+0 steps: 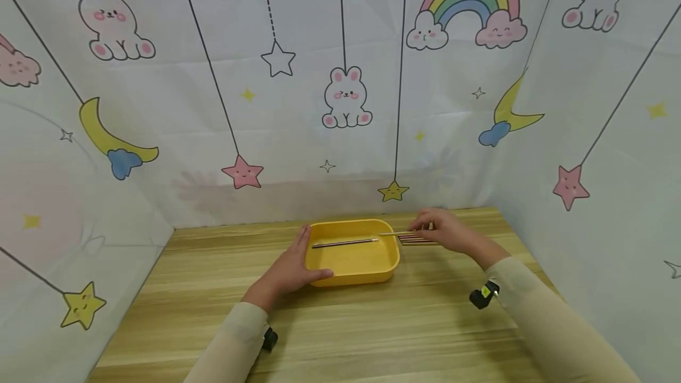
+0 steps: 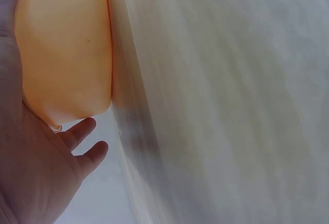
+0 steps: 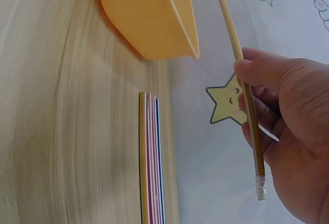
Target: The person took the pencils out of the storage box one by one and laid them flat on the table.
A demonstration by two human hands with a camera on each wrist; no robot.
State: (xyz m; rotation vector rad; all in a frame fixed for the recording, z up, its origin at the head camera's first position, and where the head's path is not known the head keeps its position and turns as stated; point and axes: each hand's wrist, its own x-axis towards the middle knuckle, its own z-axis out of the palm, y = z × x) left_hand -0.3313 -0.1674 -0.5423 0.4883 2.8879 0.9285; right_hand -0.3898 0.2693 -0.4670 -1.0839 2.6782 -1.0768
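Note:
A yellow plastic tray [image 1: 351, 279] sits on the table, with a dark pencil [image 1: 343, 244] lying inside. My left hand [image 1: 289, 268] grips the tray's left end, the thumb at the front rim and the fingers along the left side. In the left wrist view, two fingertips [image 2: 95, 154] show beyond the tray's corner. Between thumb and fingers, my right hand [image 3: 293, 106] pinches a gold-coloured pencil [image 3: 249, 106] with a white eraser end. Its other end reaches over the tray's right rim. Below that hand, several pencils [image 3: 150, 152] lie side by side on the table, right of the tray.
The wood-grain table [image 1: 372, 336] ends at a white cloth wall [image 1: 298, 135] printed with rabbits, stars and moons. More of this cloth stands at the left and right sides. A small black camera is strapped to each wrist.

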